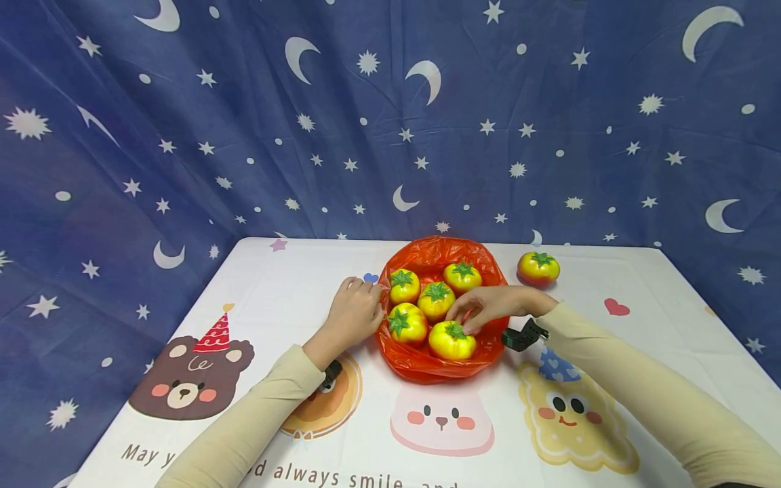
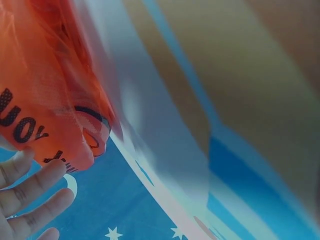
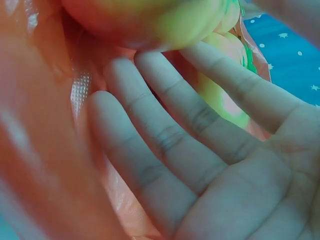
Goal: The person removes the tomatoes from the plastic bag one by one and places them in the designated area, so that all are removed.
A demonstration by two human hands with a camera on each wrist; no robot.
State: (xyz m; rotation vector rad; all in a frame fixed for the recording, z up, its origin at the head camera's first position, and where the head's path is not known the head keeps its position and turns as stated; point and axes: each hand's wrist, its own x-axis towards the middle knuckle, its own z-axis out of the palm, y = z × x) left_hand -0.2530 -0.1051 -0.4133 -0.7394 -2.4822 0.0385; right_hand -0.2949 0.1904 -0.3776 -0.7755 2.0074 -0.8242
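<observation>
In the head view, a red plastic bag (image 1: 439, 249) stands with its mouth spread wide. Several yellow-red tomatoes with green star-shaped tops, toy-like in look, lie inside. My left hand (image 1: 356, 308) holds the bag's left rim; its fingers (image 2: 42, 192) lie against the printed outside in the left wrist view. Over the bag's right side reaches my right hand (image 1: 488, 305), its fingertips touching the front tomato (image 1: 451, 342). From the right wrist view, those fingers (image 3: 165, 135) are extended and relaxed, their tips under a tomato (image 3: 150, 22).
One more tomato (image 1: 538, 270) sits outside, right of the bag near the table's back edge. A white cloth (image 1: 647, 379) with cartoon prints covers the table. Behind hangs a blue curtain (image 1: 342, 102) with moons and stars.
</observation>
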